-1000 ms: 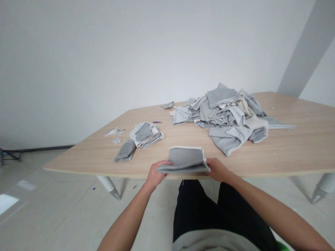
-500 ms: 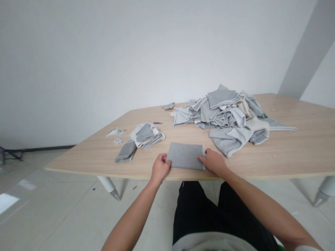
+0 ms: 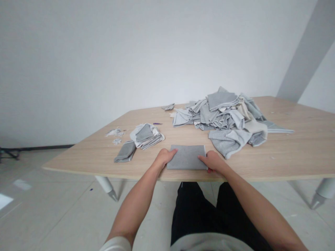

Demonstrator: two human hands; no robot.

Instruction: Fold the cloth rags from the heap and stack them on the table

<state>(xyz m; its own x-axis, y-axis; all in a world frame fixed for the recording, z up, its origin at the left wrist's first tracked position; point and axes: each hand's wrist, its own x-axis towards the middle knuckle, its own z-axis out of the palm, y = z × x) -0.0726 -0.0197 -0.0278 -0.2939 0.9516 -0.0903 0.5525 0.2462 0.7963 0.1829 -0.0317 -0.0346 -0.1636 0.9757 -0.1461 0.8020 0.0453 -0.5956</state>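
A folded grey cloth (image 3: 186,157) lies flat near the front edge of the table, between my two hands. My left hand (image 3: 165,156) grips its left side, thumb on top near the far left corner and the other fingers out of sight. On the right side, my right hand (image 3: 212,161) pinches the edge, with the thumb on top and the fingertips partly hidden beneath. A thin white border shows along the cloth's right edge.
A large heap of grey and beige cloths (image 3: 220,109) covers the back right of the table (image 3: 86,157). Left of my hands are a stack of folded cloths (image 3: 146,136), a single folded cloth (image 3: 126,152), white scraps (image 3: 115,132) and a small purple tool (image 3: 157,123).
My left hand has moved from the near left corner up towards the far left corner. My right hand has slid slightly nearer on the right edge, its fingers now under the cloth.
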